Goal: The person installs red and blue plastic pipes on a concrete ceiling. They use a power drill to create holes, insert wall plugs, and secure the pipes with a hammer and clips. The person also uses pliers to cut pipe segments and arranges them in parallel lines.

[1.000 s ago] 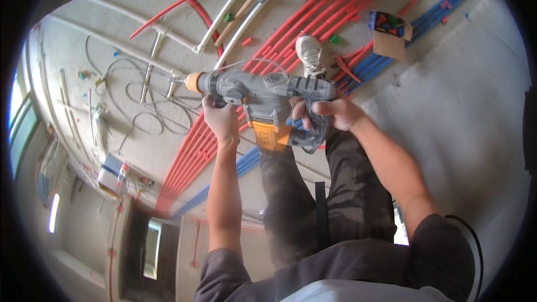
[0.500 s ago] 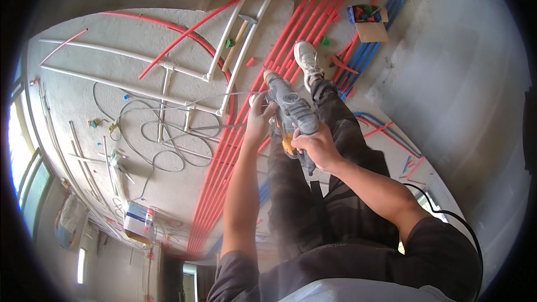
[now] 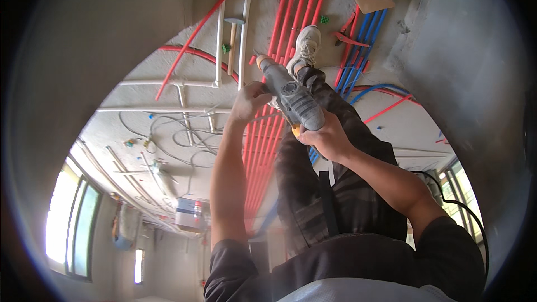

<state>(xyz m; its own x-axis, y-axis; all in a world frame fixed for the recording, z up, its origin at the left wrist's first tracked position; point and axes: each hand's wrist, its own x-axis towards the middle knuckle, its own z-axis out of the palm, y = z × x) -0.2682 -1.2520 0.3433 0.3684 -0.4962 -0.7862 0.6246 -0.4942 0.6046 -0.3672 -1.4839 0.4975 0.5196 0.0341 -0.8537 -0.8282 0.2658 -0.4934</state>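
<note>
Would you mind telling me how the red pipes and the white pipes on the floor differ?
The red pipes lie many together, side by side, in one long band under the drill; the white pipes are few and spread apart. The red pipes run mostly one way, while the white pipes cross each other at angles, with joints. Both lie on the bare concrete floor.
</note>
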